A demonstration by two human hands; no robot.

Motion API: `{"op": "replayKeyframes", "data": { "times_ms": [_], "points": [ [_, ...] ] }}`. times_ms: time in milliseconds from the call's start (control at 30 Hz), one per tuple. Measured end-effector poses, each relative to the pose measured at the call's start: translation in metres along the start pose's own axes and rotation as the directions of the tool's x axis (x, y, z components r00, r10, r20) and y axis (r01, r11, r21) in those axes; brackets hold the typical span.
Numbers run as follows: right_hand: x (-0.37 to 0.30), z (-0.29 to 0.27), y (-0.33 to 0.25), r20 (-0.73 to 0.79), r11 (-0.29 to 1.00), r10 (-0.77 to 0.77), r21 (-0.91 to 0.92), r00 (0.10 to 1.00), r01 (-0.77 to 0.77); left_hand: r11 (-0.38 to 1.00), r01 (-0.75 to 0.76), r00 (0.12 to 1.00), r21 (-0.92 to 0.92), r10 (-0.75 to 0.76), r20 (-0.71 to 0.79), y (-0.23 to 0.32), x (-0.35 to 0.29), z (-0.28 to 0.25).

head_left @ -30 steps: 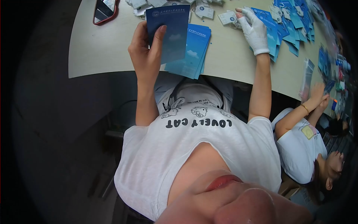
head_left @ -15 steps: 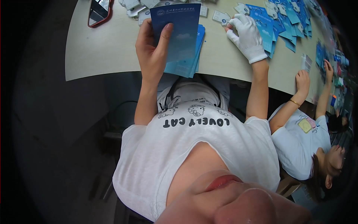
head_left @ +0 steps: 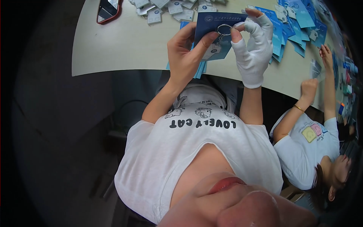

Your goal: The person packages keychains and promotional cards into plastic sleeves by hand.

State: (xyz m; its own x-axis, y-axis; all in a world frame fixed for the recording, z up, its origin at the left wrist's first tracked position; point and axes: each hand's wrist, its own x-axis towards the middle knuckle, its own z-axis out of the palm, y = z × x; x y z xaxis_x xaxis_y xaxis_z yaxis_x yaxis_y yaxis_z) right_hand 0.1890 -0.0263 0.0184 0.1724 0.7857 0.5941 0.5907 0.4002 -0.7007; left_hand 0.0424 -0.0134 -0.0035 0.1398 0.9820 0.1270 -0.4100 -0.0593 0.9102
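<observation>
My bare left hand [head_left: 185, 56] grips a blue card [head_left: 206, 27] by its left edge, thumb in front, a little above the table. My right hand [head_left: 254, 56], in a white glove that leaves fingertips bare, pinches a metal key ring [head_left: 224, 35] at the card's upper right. From that ring a short chain and a white house-shaped tag [head_left: 211, 52] hang across the card's front. Partly hidden below lies a stack of similar blue cards [head_left: 201, 71] at the table's near edge.
A heap of white tag keychains [head_left: 176, 7] lies at the table's far side. Blue cards with keychains [head_left: 278, 30] are piled to the right. A red-cased phone [head_left: 108, 11] rests at far left. On the right, a co-worker's hands [head_left: 326, 56] are near a clear packet [head_left: 315, 70].
My right hand has come left from the table with a keychain and brought it to the card. My left hand has moved right and tilted the card. The co-worker's hand has lifted.
</observation>
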Motion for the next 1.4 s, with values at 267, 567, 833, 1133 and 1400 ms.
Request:
{"op": "replayKeyframes", "data": {
  "times_ms": [267, 567, 833, 1133, 1400],
  "points": [
    [-0.017, 0.006, -0.002, -0.087, 0.913, 0.234, 0.362, 0.968, -0.188, 0.997, -0.067, 0.998, -0.028, 0.066, -0.020, -0.001, -0.003, 0.014],
    [-0.016, 0.009, -0.012, -0.062, 0.824, 0.215, 0.548, 0.975, -0.147, 0.982, -0.170, 0.985, -0.082, 0.168, -0.040, -0.010, -0.010, 0.021],
    [-0.022, 0.007, 0.003, 0.052, 0.814, 0.222, 0.540, 0.974, -0.214, 0.984, -0.176, 0.984, -0.010, 0.177, 0.026, -0.017, -0.011, 0.004],
    [0.014, -0.084, 0.078, -0.164, 0.586, -0.057, -0.804, 0.985, -0.100, -0.007, -0.222, 0.965, 0.975, 0.139, 0.221, -0.022, -0.013, -0.056],
    [0.027, 0.019, 0.067, 0.492, 0.858, -0.138, -0.374, 0.859, 0.352, 0.183, -0.266, 0.960, 0.947, 0.136, 0.243, -0.040, -0.004, -0.059]
  ]
}}
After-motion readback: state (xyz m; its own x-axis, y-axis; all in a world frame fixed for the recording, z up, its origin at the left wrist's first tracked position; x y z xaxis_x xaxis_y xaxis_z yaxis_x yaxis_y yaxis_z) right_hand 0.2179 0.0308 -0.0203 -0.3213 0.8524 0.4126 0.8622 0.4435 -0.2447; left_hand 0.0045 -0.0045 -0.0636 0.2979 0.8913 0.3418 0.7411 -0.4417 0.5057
